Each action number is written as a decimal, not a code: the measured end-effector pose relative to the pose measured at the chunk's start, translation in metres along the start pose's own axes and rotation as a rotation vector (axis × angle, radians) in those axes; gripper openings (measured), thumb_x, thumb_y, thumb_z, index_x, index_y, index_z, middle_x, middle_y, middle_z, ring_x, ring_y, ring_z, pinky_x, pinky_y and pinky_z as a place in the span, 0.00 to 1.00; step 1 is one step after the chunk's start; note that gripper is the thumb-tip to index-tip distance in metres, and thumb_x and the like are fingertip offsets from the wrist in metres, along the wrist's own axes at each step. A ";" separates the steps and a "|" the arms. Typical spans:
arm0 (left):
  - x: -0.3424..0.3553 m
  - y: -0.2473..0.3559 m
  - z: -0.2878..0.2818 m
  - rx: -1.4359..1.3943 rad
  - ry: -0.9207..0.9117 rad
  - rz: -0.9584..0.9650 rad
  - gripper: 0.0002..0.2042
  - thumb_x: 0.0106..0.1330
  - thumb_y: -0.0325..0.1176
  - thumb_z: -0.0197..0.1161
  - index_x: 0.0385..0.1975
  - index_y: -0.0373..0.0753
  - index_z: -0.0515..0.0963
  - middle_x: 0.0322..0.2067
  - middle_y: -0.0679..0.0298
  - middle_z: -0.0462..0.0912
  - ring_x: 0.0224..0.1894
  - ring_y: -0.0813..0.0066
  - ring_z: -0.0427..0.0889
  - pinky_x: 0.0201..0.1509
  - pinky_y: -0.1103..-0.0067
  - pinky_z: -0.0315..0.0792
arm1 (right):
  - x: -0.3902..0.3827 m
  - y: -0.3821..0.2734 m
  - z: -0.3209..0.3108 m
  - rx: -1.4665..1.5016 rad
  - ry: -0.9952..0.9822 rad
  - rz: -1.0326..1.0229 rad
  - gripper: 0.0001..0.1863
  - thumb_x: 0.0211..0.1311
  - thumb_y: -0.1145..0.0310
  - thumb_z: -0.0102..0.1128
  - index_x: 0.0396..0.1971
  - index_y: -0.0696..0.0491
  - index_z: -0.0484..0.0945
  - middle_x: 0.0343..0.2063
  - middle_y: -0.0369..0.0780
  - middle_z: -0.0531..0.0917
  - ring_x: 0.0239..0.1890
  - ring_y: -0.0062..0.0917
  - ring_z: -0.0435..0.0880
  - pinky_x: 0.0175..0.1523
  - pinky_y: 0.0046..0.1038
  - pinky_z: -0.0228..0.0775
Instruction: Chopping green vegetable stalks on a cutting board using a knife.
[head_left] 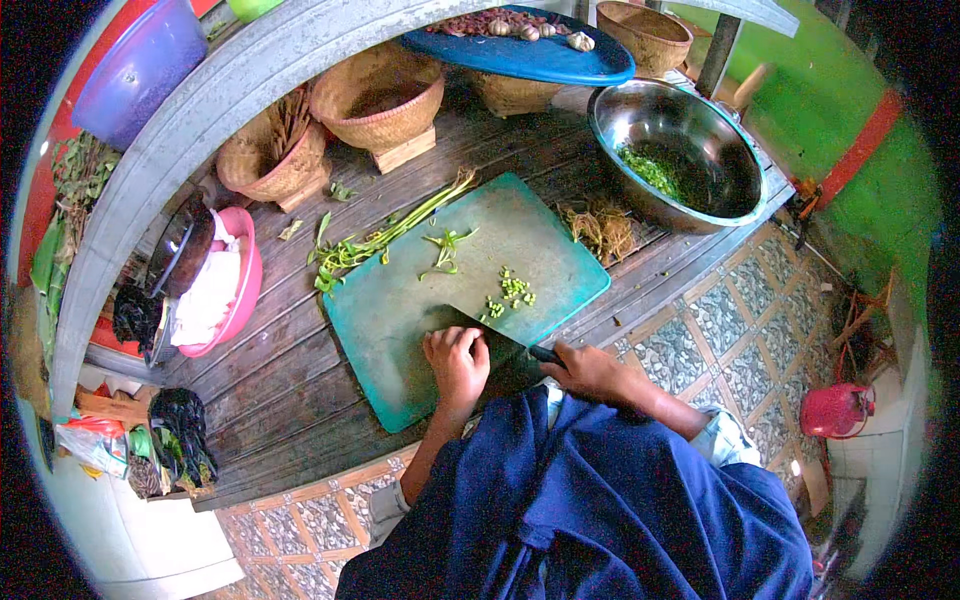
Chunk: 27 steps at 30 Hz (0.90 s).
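Observation:
My right hand [600, 376] is closed around the dark handle of a kitchen knife [503, 336], whose blade lies low over a green-edged chopping board [375, 330]. Curled close to the blade is my left hand [457, 362]; whatever its fingers hold is hidden. Chopped green stem pieces [516, 288] sit on the board just beyond the blade. Farther up rests a small leafy sprig [443, 250]. Along the board's far left edge lie long green stems [390, 235] with leaves. A clump of trimmed roots [602, 232] is at its right edge.
A steel bowl [735, 200] with chopped greens [652, 170] stands far right on the wooden table [270, 370]. Behind the board are woven baskets [385, 115] and a blue tray [460, 48] bearing garlic [580, 41]. A pink basin [243, 290] holding white cloth stands left.

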<state>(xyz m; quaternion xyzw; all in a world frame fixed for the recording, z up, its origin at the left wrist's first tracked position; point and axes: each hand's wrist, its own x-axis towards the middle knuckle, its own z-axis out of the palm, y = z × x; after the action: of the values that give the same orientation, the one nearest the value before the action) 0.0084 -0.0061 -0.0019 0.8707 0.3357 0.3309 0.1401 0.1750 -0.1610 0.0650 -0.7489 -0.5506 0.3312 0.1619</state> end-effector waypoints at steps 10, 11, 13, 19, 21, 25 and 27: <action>-0.001 -0.005 0.005 -0.068 -0.012 -0.081 0.03 0.53 0.32 0.63 0.26 0.44 0.77 0.29 0.64 0.80 0.39 0.59 0.75 0.58 0.58 0.59 | -0.016 -0.005 -0.017 0.020 0.007 0.027 0.23 0.66 0.49 0.46 0.40 0.59 0.69 0.25 0.59 0.79 0.32 0.57 0.79 0.37 0.54 0.69; -0.001 -0.004 0.005 -0.039 -0.016 -0.084 0.04 0.53 0.31 0.63 0.26 0.44 0.76 0.29 0.64 0.80 0.39 0.59 0.75 0.58 0.58 0.59 | -0.017 -0.008 -0.018 -0.003 -0.012 0.023 0.24 0.66 0.49 0.46 0.40 0.59 0.69 0.25 0.59 0.79 0.32 0.56 0.79 0.37 0.54 0.69; 0.000 -0.002 0.004 -0.051 -0.016 -0.091 0.05 0.52 0.31 0.64 0.27 0.44 0.75 0.28 0.64 0.79 0.39 0.59 0.75 0.59 0.57 0.59 | -0.012 0.002 -0.006 -0.033 -0.014 0.016 0.24 0.66 0.49 0.46 0.41 0.59 0.69 0.25 0.60 0.79 0.32 0.56 0.79 0.37 0.54 0.69; -0.002 -0.007 0.012 -0.140 0.018 -0.123 0.08 0.49 0.29 0.65 0.27 0.44 0.72 0.26 0.64 0.77 0.37 0.60 0.75 0.59 0.58 0.59 | 0.007 0.001 0.007 -0.003 -0.006 -0.017 0.26 0.66 0.49 0.45 0.43 0.61 0.68 0.25 0.60 0.79 0.31 0.58 0.79 0.37 0.54 0.70; -0.003 -0.008 0.012 -0.130 0.035 -0.109 0.09 0.49 0.29 0.65 0.27 0.44 0.72 0.26 0.64 0.77 0.37 0.60 0.75 0.59 0.58 0.59 | 0.007 -0.001 0.006 0.018 0.009 -0.040 0.26 0.66 0.48 0.45 0.42 0.61 0.68 0.25 0.60 0.79 0.31 0.58 0.79 0.37 0.54 0.70; -0.002 -0.006 0.010 -0.147 0.031 -0.117 0.10 0.49 0.29 0.65 0.27 0.45 0.71 0.25 0.65 0.75 0.36 0.62 0.75 0.59 0.59 0.58 | -0.002 0.007 0.006 -0.005 0.022 -0.031 0.25 0.66 0.48 0.45 0.41 0.59 0.69 0.23 0.59 0.78 0.30 0.57 0.79 0.36 0.53 0.70; -0.002 -0.005 0.009 -0.141 0.029 -0.114 0.10 0.49 0.29 0.65 0.28 0.45 0.70 0.25 0.65 0.75 0.36 0.62 0.75 0.60 0.59 0.58 | -0.007 0.013 0.004 -0.006 0.026 -0.045 0.25 0.66 0.47 0.46 0.41 0.58 0.69 0.23 0.59 0.78 0.30 0.57 0.79 0.36 0.53 0.70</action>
<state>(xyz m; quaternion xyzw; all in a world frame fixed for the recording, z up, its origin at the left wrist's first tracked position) 0.0109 -0.0039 -0.0125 0.8332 0.3628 0.3579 0.2148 0.1804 -0.1729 0.0562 -0.7409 -0.5664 0.3162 0.1741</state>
